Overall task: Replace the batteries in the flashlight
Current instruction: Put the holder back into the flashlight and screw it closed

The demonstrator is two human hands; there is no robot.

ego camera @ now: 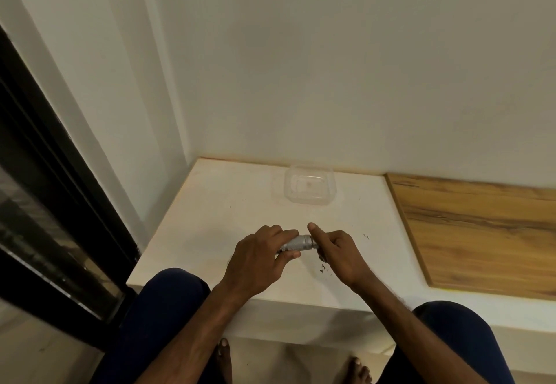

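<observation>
Both hands grip the flashlight (296, 242) above the ledge (210, 203): left hand (258, 258) wraps the body, right hand (338, 251) pinches one end (opening or closing, unclear). No batteries visible; tub (310, 185) looks empty.

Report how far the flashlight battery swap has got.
Done: nothing shows as finished; no batteries are in view, and the clear container on the ledge looks empty. In hand: the left hand grips the silver flashlight while the right hand works its end. Left: whether the swap itself remains cannot be told.

Left hand (258, 255) clenched, right hand (337, 251) curled, thumb up.
</observation>
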